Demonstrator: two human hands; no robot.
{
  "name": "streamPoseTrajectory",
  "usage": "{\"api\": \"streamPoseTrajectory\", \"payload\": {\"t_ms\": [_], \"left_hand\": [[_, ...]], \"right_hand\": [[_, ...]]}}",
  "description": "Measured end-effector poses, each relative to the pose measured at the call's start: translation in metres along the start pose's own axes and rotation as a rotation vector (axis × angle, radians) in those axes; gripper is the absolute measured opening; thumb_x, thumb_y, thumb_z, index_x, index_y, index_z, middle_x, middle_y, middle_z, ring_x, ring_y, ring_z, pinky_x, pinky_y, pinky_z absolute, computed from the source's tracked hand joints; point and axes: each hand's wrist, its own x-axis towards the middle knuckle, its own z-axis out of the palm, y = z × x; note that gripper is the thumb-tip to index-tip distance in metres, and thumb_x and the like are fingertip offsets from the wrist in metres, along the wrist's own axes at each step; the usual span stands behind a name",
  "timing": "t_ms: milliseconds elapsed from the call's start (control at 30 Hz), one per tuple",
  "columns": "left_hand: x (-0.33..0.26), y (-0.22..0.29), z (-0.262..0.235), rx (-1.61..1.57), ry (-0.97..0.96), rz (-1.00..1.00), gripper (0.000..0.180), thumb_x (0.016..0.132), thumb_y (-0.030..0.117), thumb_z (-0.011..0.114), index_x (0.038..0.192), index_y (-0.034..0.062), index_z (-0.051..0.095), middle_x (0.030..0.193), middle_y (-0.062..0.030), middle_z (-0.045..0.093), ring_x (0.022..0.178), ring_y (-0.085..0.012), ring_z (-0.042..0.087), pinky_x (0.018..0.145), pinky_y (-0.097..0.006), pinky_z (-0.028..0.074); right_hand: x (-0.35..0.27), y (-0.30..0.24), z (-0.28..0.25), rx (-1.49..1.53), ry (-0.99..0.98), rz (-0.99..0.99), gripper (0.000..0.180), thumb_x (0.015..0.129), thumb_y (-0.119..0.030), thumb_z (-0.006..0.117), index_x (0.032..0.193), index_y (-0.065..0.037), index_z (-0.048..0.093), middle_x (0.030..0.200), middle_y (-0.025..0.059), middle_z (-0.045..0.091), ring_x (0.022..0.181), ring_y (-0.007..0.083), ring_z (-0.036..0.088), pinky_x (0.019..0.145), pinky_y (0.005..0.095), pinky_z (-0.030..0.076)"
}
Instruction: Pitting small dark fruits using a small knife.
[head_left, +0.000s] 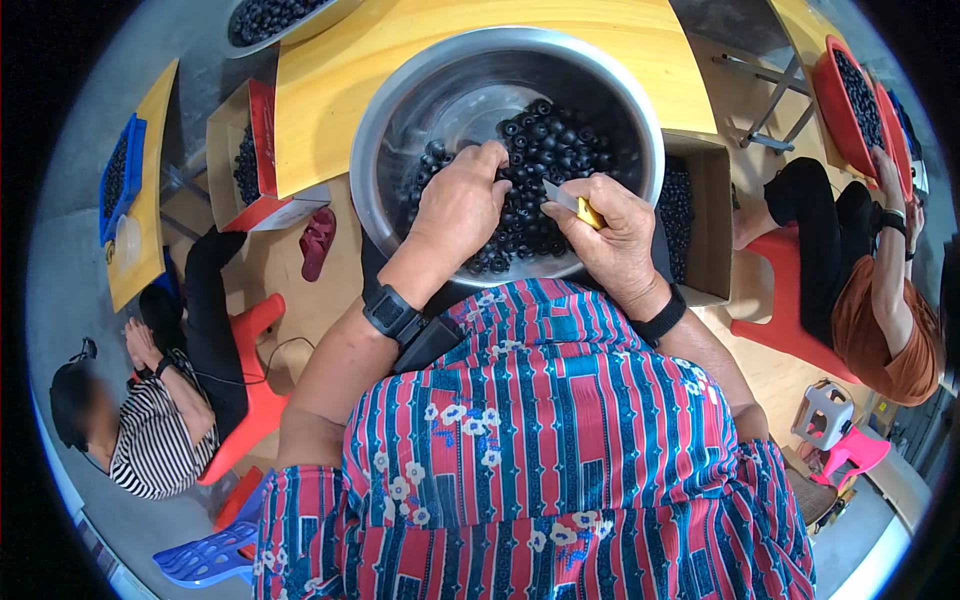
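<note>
A wide metal bowl [505, 38] sits in front of me, partly filled with small round black pieces [548, 145], several with a pale ring or hole. Over the left side of the pieces, my left hand [457, 198] has its thumb and fingers pinched together. Whatever lies between those fingertips is hidden. My right hand [612, 228] grips a small knife [590, 212] with a yellow handle. Its short silver blade points up and left, toward my left fingertips, just above the pieces.
The bowl overlaps a yellow table [330, 100]. Cardboard boxes of black pieces stand left [232, 160] and right [700, 270]. A person [160, 420] sits on the left; another person [885, 300] works at a red basin [850, 110]. A dark red slipper [318, 243] lies on the floor.
</note>
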Motion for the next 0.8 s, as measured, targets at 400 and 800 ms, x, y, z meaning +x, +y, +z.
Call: {"api": "streamPoseTrajectory", "payload": {"t_ms": [400,800], "left_hand": [[-0.029,0.001,-0.016,-1.881,-0.448,-0.553,0.020,0.099,0.017,0.055,0.114,0.0042,0.054,0.095,-0.0030,0.055,0.069,-0.0063,0.043,0.057,-0.020,0.038],[-0.049,-0.002,-0.001,-2.149,-0.401,-0.584,0.026,0.097,0.012,0.050,0.120,0.0013,0.050,0.102,-0.0066,0.056,0.077,-0.0085,0.048,0.062,-0.022,0.041]], "right_hand": [[0.002,-0.002,-0.001,0.154,-0.136,0.053,0.021,0.079,-0.014,0.078,0.092,-0.003,0.067,0.082,0.0136,0.064,0.074,0.0298,0.065,0.065,0.0337,0.050],[0.001,-0.006,0.002,-0.144,-0.304,-0.164,0.024,0.086,-0.031,0.068,0.086,-0.008,0.062,0.075,0.0105,0.057,0.069,0.0314,0.062,0.059,0.0410,0.048]]}}
